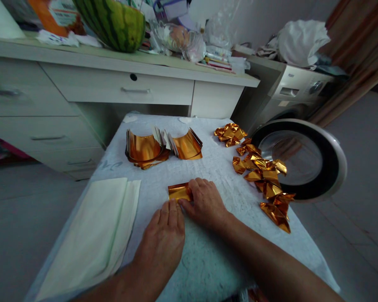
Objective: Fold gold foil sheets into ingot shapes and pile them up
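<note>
1. Because a foil sheet point(179, 193) this thin needs firm backing, I judge, it lies on the bench point(214, 176).
2. I see the right hand point(206, 203) part-curled over the sheet's right end, thumb at its near edge, seemingly gripping it steady.
3. The left hand point(166, 235) has straight fingers together, tips on the sheet's near edge; with its thumb hidden, I can't tell whether it pinches.
4. Curved foil stacks point(144, 147) sit beyond the sheet, presumably within reach.
5. Folded foil pieces point(267, 174) lie right of the sheet, likely apart to leave working room.

Both hands point(165, 234) on gold sheet point(179, 192)
</note>
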Demonstrator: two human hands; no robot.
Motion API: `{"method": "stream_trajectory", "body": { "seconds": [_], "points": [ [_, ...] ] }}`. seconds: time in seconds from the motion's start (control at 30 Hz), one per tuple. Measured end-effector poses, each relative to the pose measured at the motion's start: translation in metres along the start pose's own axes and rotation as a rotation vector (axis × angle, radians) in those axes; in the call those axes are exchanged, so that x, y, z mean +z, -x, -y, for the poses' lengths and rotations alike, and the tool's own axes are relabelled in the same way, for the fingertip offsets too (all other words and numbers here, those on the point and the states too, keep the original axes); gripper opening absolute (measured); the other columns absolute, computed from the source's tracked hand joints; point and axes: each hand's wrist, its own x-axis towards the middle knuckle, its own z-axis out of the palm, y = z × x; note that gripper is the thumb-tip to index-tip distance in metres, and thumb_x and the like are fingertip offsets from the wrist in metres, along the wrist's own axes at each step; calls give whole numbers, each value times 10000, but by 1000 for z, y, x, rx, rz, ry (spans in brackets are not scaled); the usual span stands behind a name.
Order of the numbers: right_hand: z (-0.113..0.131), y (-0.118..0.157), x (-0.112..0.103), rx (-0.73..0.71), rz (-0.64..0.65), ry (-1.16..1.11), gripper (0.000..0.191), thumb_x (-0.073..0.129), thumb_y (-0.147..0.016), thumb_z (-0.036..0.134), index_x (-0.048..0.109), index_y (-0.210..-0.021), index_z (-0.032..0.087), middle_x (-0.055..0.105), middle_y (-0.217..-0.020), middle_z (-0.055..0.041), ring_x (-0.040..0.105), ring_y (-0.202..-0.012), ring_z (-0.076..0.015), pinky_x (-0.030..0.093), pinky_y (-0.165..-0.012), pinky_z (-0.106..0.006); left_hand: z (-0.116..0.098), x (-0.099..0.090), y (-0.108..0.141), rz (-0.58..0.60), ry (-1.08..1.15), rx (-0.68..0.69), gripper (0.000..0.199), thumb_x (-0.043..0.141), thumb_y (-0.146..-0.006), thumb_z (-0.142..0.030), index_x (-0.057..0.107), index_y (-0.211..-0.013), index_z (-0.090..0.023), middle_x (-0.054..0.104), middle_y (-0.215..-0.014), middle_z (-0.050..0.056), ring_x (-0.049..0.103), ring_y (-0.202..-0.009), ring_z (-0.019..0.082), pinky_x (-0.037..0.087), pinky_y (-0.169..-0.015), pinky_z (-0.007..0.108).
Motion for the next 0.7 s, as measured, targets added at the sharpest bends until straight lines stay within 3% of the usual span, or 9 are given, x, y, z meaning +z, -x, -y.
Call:
{"method": "stream_trajectory", "body": {
  "seconds": [0.2,0.33,0.43,0.7],
  "points": [
    [-4,0,-6,42,37,6,328,545,-896,511,548,-1015,206,612,-1001,-86,572,-905,-253,413,-783,-383,0,0,1,-51,-40,36,484,392,-735,48,718,-1091,11,702,-1129,261,695,-1022,327,575,-847,413],
    [-24,-3,-12,120,38,27,480,616,-833,572,524,-1115,194,580,-1066,-111,561,-988,-286,419,-831,-418,-1,2,2,-34,-51,35,467,403,-740,42,726,-1076,5,694,-1142,268,693,-1025,332,574,-844,416],
    [-40,-3,-15,160,59,27,572,684,-785,554,497,-1169,173,561,-1132,-130,548,-1036,-310,423,-843,-436,0,2,2,-38,-62,49,470,402,-736,47,718,-1083,20,682,-1155,283,692,-1027,341,575,-840,419],
    [-62,-4,-22,183,126,-64,567,767,-729,442,476,-1145,188,545,-1160,-116,535,-1060,-304,401,-852,-416,3,1,2,6,-44,81,474,399,-740,55,707,-1100,29,677,-1161,290,686,-1035,347,571,-845,424]
  ]
}}
